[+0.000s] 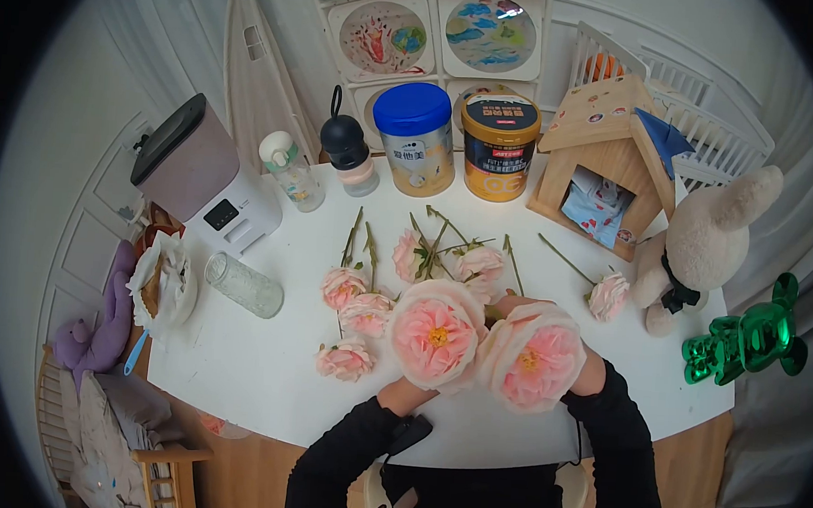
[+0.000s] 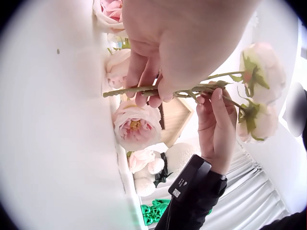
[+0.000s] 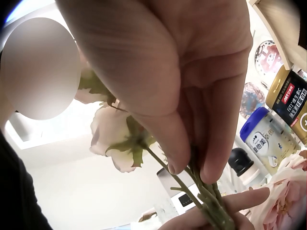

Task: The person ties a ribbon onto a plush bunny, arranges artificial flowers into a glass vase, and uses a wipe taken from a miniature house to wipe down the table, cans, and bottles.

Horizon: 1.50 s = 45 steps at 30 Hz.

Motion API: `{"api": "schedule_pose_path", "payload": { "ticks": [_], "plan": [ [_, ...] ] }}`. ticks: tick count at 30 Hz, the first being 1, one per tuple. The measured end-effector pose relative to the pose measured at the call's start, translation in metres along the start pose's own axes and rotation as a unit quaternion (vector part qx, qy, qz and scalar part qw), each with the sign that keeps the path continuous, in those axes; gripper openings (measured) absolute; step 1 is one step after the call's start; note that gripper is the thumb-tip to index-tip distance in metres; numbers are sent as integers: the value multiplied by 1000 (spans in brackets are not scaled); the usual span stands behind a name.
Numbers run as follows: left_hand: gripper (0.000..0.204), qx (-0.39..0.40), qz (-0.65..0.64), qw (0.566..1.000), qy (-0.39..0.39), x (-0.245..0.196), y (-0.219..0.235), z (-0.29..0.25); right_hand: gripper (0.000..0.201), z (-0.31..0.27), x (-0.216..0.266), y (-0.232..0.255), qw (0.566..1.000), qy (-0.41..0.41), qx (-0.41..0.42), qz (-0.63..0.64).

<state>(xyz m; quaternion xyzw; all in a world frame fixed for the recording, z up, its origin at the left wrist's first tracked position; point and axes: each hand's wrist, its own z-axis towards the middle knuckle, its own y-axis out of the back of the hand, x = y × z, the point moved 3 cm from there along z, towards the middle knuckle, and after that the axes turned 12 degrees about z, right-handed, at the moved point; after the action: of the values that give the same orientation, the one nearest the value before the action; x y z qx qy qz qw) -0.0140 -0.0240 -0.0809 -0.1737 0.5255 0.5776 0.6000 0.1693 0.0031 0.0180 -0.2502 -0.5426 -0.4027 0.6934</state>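
Observation:
Two large pink roses [image 1: 437, 338] with open blooms are held up over the near side of the table [image 1: 305, 397]. In the left wrist view my left hand [image 2: 187, 43] pinches their green stems [image 2: 124, 90] near the cut ends. My right hand [image 2: 218, 127] grips the same stems closer to the blooms; the right wrist view shows its thumb and fingers [image 3: 218, 139] curled about them. From the head view the blooms hide most of both hands. Several pink roses [image 1: 366, 314] lie loose just beyond, and one single rose [image 1: 609, 296] lies further right.
A ribbed glass vase [image 1: 244, 286] lies at the left beside a white bag [image 1: 165, 281]. Along the back stand a pet feeder [image 1: 206, 177], bottles [image 1: 292, 173], two cans [image 1: 413, 143] and a wooden house [image 1: 598, 163]. A plush rabbit [image 1: 705, 235] and green bear figure [image 1: 751, 336] occupy the right.

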Motion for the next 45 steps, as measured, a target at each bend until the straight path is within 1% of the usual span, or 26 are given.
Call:
{"api": "schedule_pose_path", "payload": {
  "ticks": [1,3,7,9,11,12,13,15,16,17,18,19,21,23,24,25,26,27,29,33,35,39,40,42,43,45],
  "plan": [
    [44,-2,7,1000,6,3,5,0,12,3,10,-1,1000,-1,0,1],
    [41,-6,22,1000,13,6,4,-2,12,8,31,-5,990,77,18,-113],
    [34,-23,51,998,15,14,1,21,28,6,18,1,997,27,19,-75],
    [31,-24,58,998,26,20,-1,21,29,7,19,-2,986,73,36,-144],
    [28,-19,65,997,38,10,12,-7,28,7,25,-1,977,64,26,-204],
    [27,-16,68,997,43,27,-18,36,26,7,31,1,962,60,19,-264],
    [25,-14,71,996,48,31,-16,43,26,7,40,7,963,56,16,-265],
    [23,-16,80,995,54,35,-12,36,21,3,56,32,953,-15,-82,-291],
    [21,-22,86,995,54,36,-13,50,21,-1,53,48,944,-16,-127,-304],
    [20,-27,93,994,53,32,11,5,21,-6,50,64,933,-14,-173,-315],
    [19,-32,100,993,53,42,9,5,19,-11,50,75,928,-26,-201,-313],
    [18,-35,106,992,57,44,5,13,19,-17,48,86,928,-26,-201,-314],
    [18,-34,110,991,68,36,7,12,18,-26,40,100,887,-46,-149,-435],
    [17,-14,79,995,66,10,17,24,15,-26,35,97,898,-82,-132,-413],
    [17,-11,81,994,67,10,16,23,15,-22,33,88,911,-71,-98,-394],
    [16,-24,17,996,89,11,15,21,15,-17,30,78,923,-60,-64,-374],
    [15,-37,-46,992,109,12,15,21,18,-13,23,68,921,9,-41,-387],
    [15,-36,-43,993,105,22,12,18,21,-6,13,59,927,9,-26,-374],
    [15,-58,138,987,64,42,8,12,20,6,-13,52,945,39,8,-325],
    [16,-64,68,992,86,30,13,14,19,1,-55,54,929,16,30,-368],
    [16,-63,-91,985,129,-5,17,26,19,-1,-57,52,916,-57,74,-390],
    [18,-24,-54,991,123,7,15,22,17,8,-42,53,919,-64,95,-377],
    [18,-12,23,994,102,33,12,11,15,11,-27,52,945,-47,84,-311],
    [18,-20,30,995,94,30,4,18,15,11,-5,52,974,-14,64,-217],
    [19,-23,36,995,90,28,14,-12,15,7,1,49,974,-20,68,-214],
    [19,-28,53,995,78,24,4,-5,31,0,18,45,997,-2,7,-80]
  ]
}}
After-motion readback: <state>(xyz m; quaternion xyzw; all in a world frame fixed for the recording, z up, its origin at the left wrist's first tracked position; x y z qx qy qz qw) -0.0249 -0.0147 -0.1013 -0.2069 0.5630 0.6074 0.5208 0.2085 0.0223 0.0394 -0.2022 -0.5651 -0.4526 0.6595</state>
